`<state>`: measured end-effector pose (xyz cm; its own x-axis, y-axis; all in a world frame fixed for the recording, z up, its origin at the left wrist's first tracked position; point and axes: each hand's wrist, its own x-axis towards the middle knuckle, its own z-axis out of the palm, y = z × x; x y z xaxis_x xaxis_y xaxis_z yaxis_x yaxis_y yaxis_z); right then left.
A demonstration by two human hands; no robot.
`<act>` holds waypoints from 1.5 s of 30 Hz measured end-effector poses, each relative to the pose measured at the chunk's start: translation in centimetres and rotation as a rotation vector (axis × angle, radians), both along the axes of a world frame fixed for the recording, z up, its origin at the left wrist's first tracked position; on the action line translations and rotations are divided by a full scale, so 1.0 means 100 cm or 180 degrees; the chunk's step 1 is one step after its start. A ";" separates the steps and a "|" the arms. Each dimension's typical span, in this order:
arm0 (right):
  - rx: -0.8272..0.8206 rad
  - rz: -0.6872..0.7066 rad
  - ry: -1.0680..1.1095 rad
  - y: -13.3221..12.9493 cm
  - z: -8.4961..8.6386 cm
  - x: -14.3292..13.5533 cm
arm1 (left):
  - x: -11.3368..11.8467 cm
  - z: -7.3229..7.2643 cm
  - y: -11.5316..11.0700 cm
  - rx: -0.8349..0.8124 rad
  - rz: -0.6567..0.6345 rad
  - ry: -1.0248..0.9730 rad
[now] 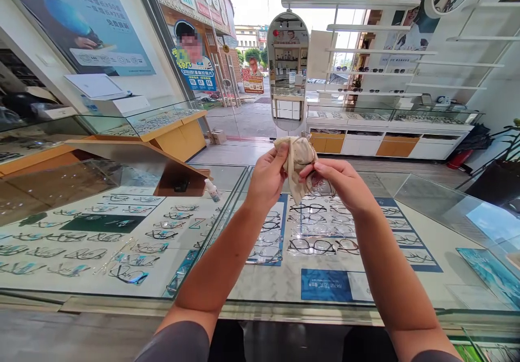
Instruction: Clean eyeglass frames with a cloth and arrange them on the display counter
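Both hands are raised over a glass display case (268, 291), close together. My left hand (268, 175) is closed on a beige cloth (298, 153), thumb on top, with the cloth hanging down in folds. My right hand (339, 180) pinches a pair of thin-rimmed eyeglasses (323, 186) between thumb and fingers. One lens shows below my right fingers; the cloth covers the other part of the glasses. Under the glass, rows of eyeglass frames (312, 246) lie beneath my hands.
On the glass to the left stands a small white spray bottle (212, 189) beside a brown slanted board (179, 180). A blue leaflet (327, 285) lies near the front edge. An oval mirror (288, 69) stands ahead. Shelves with sunglasses (376, 70) are on the right.
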<state>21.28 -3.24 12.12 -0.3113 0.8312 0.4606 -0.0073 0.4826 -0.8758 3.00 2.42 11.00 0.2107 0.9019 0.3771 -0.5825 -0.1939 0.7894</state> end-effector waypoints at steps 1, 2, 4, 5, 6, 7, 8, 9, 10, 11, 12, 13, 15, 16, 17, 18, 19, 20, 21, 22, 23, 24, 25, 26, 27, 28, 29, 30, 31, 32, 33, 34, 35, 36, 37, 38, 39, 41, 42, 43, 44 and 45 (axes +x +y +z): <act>0.0080 -0.0111 0.0091 0.000 0.001 0.002 | -0.001 0.000 0.001 0.0010 0.0032 0.0036; 0.0187 -0.0241 0.0203 0.000 0.001 0.003 | -0.002 0.000 0.000 0.0015 0.0041 0.0103; 0.0443 -0.0521 0.0463 0.002 0.000 0.005 | -0.002 0.000 -0.002 0.0034 -0.0023 0.0285; 0.0542 -0.0638 0.0578 0.003 -0.001 0.005 | -0.002 0.000 -0.004 0.0059 -0.0077 0.0375; 0.0602 -0.0727 0.0674 0.006 -0.002 0.004 | -0.001 0.000 -0.006 0.0095 -0.0135 0.0456; 0.0625 -0.0791 0.0750 0.008 -0.004 0.003 | 0.001 -0.001 -0.009 0.0133 -0.0188 0.0518; 0.0626 -0.0831 0.0804 0.011 -0.005 0.001 | 0.002 -0.001 -0.011 0.0166 -0.0230 0.0561; 0.0622 -0.0852 0.0847 0.013 -0.007 -0.001 | 0.004 -0.002 -0.013 0.0190 -0.0266 0.0597; 0.0616 -0.0848 0.0878 0.014 -0.009 -0.003 | 0.006 -0.002 -0.015 0.0207 -0.0297 0.0620; 0.0612 -0.0824 0.0902 0.016 -0.011 -0.005 | 0.007 -0.003 -0.017 0.0217 -0.0325 0.0630; 0.0606 -0.0789 0.0911 0.016 -0.012 -0.007 | 0.008 -0.004 -0.018 0.0217 -0.0354 0.0638; 0.0592 -0.0747 0.0900 0.016 -0.013 -0.008 | 0.009 -0.004 -0.019 0.0210 -0.0379 0.0643; 0.0550 -0.0679 0.0857 0.016 -0.014 -0.011 | 0.011 -0.004 -0.022 0.0174 -0.0426 0.0662; 0.0532 -0.0660 0.0840 0.015 -0.014 -0.011 | 0.011 -0.004 -0.023 0.0148 -0.0444 0.0671; 0.0522 -0.0649 0.0833 0.015 -0.014 -0.012 | 0.012 -0.004 -0.024 0.0129 -0.0456 0.0679; 0.0521 -0.0641 0.0830 0.014 -0.014 -0.012 | 0.012 -0.003 -0.025 0.0120 -0.0462 0.0687; 0.0522 -0.0630 0.0828 0.014 -0.013 -0.013 | 0.012 -0.003 -0.026 0.0115 -0.0467 0.0698; 0.0528 -0.0620 0.0822 0.013 -0.013 -0.013 | 0.012 -0.003 -0.027 0.0108 -0.0481 0.0717; 0.0532 -0.0612 0.0815 0.013 -0.013 -0.013 | 0.013 -0.002 -0.027 0.0094 -0.0503 0.0731; 0.0534 -0.0609 0.0812 0.012 -0.013 -0.014 | 0.013 -0.002 -0.028 0.0069 -0.0542 0.0733; 0.0534 -0.0607 0.0817 0.012 -0.013 -0.014 | 0.014 -0.003 -0.028 0.0035 -0.0600 0.0714; 0.0534 -0.0613 0.0832 0.012 -0.013 -0.015 | 0.014 -0.003 -0.028 -0.0001 -0.0674 0.0675; 0.0532 -0.0624 0.0856 0.012 -0.013 -0.015 | 0.015 -0.004 -0.027 -0.0033 -0.0759 0.0623; 0.0526 -0.0639 0.0888 0.013 -0.013 -0.015 | 0.016 -0.005 -0.027 -0.0061 -0.0845 0.0569; 0.0517 -0.0658 0.0926 0.013 -0.014 -0.016 | 0.016 -0.006 -0.027 -0.0082 -0.0925 0.0525; 0.0502 -0.0678 0.0968 0.014 -0.014 -0.016 | 0.016 -0.006 -0.026 -0.0098 -0.0998 0.0503; 0.0479 -0.0696 0.1018 0.014 -0.014 -0.016 | 0.016 -0.007 -0.026 -0.0106 -0.1056 0.0498; 0.0451 -0.0715 0.1071 0.015 -0.014 -0.017 | 0.015 -0.007 -0.025 -0.0109 -0.1108 0.0509; 0.0425 -0.0736 0.1119 0.015 -0.014 -0.017 | 0.014 -0.007 -0.025 -0.0106 -0.1154 0.0526; 0.0404 -0.0759 0.1153 0.016 -0.014 -0.017 | 0.013 -0.007 -0.025 -0.0094 -0.1199 0.0545; 0.0393 -0.0789 0.1171 0.016 -0.014 -0.017 | 0.012 -0.006 -0.026 -0.0078 -0.1241 0.0559; 0.0390 -0.0826 0.1175 0.016 -0.014 -0.017 | 0.011 -0.006 -0.026 -0.0058 -0.1281 0.0569; 0.0393 -0.0868 0.1169 0.016 -0.014 -0.017 | 0.011 -0.005 -0.027 -0.0035 -0.1306 0.0576; 0.0394 -0.0901 0.1160 0.015 -0.013 -0.016 | 0.010 -0.005 -0.028 -0.0005 -0.1301 0.0588; 0.0391 -0.0921 0.1157 0.015 -0.013 -0.016 | 0.010 -0.004 -0.029 0.0032 -0.1258 0.0615; 0.0381 -0.0932 0.1164 0.015 -0.013 -0.017 | 0.011 -0.005 -0.030 0.0074 -0.1176 0.0659; 0.0363 -0.0930 0.1175 0.014 -0.013 -0.017 | 0.012 -0.005 -0.031 0.0124 -0.1058 0.0704; 0.0311 -0.0883 0.1212 0.013 -0.014 -0.020 | 0.016 -0.007 -0.034 0.0243 -0.0751 0.0744; 0.0282 -0.0852 0.1244 0.012 -0.015 -0.023 | 0.018 -0.008 -0.035 0.0293 -0.0611 0.0738; 0.0245 -0.0824 0.1279 0.011 -0.016 -0.026 | 0.020 -0.009 -0.035 0.0334 -0.0495 0.0708; 0.0192 -0.0803 0.1313 0.010 -0.017 -0.029 | 0.022 -0.011 -0.036 0.0364 -0.0409 0.0665; 0.0126 -0.0791 0.1340 0.009 -0.017 -0.032 | 0.024 -0.012 -0.036 0.0382 -0.0355 0.0614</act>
<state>18.08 -2.31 10.37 0.1143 0.8361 0.5366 -0.2373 0.5474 -0.8025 5.44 -1.18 9.83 0.3850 0.8202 0.4232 -0.4464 -0.2359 0.8632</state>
